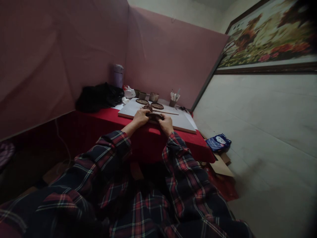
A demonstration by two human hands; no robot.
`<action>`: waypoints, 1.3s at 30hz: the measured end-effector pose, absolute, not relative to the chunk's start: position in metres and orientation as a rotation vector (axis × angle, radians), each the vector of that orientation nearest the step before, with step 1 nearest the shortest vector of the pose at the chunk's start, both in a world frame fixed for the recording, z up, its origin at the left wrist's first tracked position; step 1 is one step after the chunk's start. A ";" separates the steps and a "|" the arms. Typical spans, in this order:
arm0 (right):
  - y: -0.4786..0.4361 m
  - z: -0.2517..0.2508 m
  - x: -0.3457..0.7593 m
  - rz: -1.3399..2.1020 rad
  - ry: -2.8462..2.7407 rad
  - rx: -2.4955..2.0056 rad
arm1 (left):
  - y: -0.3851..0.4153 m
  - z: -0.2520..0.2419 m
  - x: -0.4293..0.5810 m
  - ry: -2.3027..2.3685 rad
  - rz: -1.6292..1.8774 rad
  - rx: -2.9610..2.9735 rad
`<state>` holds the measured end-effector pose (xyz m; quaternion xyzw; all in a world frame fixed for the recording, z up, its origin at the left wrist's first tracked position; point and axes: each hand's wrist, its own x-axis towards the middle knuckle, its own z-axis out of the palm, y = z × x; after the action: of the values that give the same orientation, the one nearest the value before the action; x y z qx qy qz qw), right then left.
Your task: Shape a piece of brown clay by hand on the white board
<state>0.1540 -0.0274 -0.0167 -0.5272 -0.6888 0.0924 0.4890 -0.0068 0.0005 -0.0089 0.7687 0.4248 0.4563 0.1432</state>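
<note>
Through the head camera I had both hands clamped on one thing: the left hand (141,118) pinched one end of a dark flat piece (155,115), and the right hand (166,123) pinched the other. It sat between them over the near edge of the white board (184,120); I couldn't tell whether its underside touched.

I judged it light and clay-like, soft enough to bend or take a thumbprint, perhaps a little tacky rather than slippery, and easily torn if pulled. I'd have kept hold at its two ends, fingers spread beneath, with little squeeze (a guess, since the thumbs hid much of it).

Just beyond lay one brown lump (147,107), one thin stick (165,112) and two round discs (142,101), rims dark. Behind those I counted three small pots (154,97), the leftmost partly hidden, and one tool cup (172,103) whose pale-handled tools were too small to count. Farther left were one black bag (101,96) and one purple bottle (118,76), all on one red cloth (109,117).
</note>
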 end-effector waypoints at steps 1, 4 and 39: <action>-0.028 -0.016 0.154 0.227 -1.674 -1.280 | 0.001 -0.009 -0.007 1.227 1.311 2.222; -0.028 -0.016 0.154 0.226 -1.674 -1.280 | 0.001 -0.009 -0.007 1.225 1.308 2.225; -0.029 -0.016 0.154 0.251 -1.668 -1.241 | -0.006 -0.006 -0.007 1.230 1.294 2.231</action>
<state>0.1545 -0.0290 -0.0155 -0.5131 -0.6898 0.1037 0.5002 -0.0072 -0.0062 -0.0058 0.7730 0.4260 0.4482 0.1417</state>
